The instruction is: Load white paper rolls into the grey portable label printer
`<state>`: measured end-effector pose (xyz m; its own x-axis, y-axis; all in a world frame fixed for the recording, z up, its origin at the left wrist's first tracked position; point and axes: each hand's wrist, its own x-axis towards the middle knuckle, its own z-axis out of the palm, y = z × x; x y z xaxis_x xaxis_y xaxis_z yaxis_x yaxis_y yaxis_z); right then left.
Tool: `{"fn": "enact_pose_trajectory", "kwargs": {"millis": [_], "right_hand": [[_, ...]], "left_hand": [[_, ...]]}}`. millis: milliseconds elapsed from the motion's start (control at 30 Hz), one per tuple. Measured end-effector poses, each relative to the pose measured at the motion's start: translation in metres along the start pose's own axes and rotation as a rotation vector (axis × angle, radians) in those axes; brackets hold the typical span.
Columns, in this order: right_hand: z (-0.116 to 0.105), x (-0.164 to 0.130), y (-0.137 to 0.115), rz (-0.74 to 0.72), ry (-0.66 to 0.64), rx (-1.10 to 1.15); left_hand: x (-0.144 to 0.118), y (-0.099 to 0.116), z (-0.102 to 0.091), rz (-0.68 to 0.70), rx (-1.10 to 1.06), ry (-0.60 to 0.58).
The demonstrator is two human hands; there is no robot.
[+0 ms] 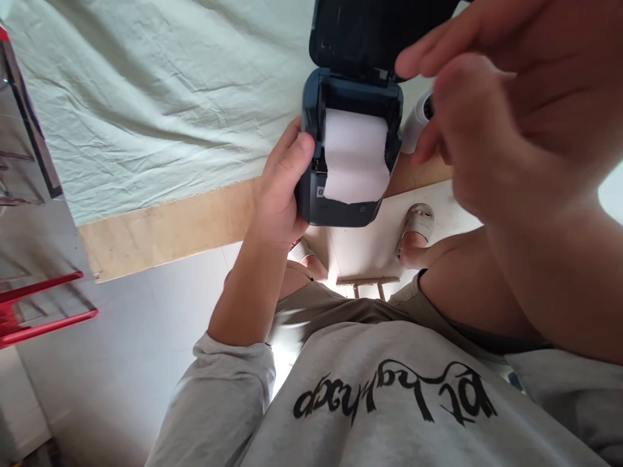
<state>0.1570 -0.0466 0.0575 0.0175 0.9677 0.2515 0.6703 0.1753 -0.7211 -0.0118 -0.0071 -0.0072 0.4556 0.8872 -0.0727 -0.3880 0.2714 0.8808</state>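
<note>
Label printer (348, 216), lid up, is what we've got in hand: gripped in our left hand, held over the near edge of the surface. Biggest stuff first: pale floor (150, 311) runs below and left of us. Then the surface, covered in wrinkled pale green cloth (170, 97), with a bare wooden edge (175, 224) along our side. Then our grey shirt (389, 402), black lettering across it, and below that our olive shorts (335, 301). Blurred red bars (53, 282) stick in from the far left; can't tell what they belong to. A small wooden frame (367, 281) sits low between our legs, mostly hidden by the shorts. Light sandals (422, 217) on our feet, under the surface edge. Hands: left (282, 188) is wrapped around the printer's left side, thumb pressed on the casing. Right (511, 117) is motion-blurred, fingers loosely extended and thumb apart, fingertips by the hinge end of the lid; can't tell if they touch. White cylinder (413, 126) with a dark part is just beside the printer, partly behind our right fingers. Down to printer parts: black lid (360, 39) tilts back away from us, white paper roll (357, 143) sits in the bay, its loose ragged end draped over the front. Smallest: power mark (363, 209) on the front face, right of the paper.
</note>
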Motion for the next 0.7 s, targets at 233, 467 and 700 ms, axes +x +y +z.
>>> {"fn": "enact_pose_trajectory", "kwargs": {"millis": [233, 467, 700], "right_hand": [[0.012, 0.008, 0.001, 0.084, -0.263, -0.662], [0.015, 0.012, -0.003, 0.104, -0.352, -0.731], [0.005, 0.007, -0.002, 0.056, -0.331, -0.573]], "left_hand": [[-0.002, 0.001, 0.004, 0.028, 0.064, -0.005], [-0.004, 0.002, 0.004, 0.037, 0.146, -0.048], [0.001, 0.004, -0.005, 0.003, 0.149, -0.1]]}}
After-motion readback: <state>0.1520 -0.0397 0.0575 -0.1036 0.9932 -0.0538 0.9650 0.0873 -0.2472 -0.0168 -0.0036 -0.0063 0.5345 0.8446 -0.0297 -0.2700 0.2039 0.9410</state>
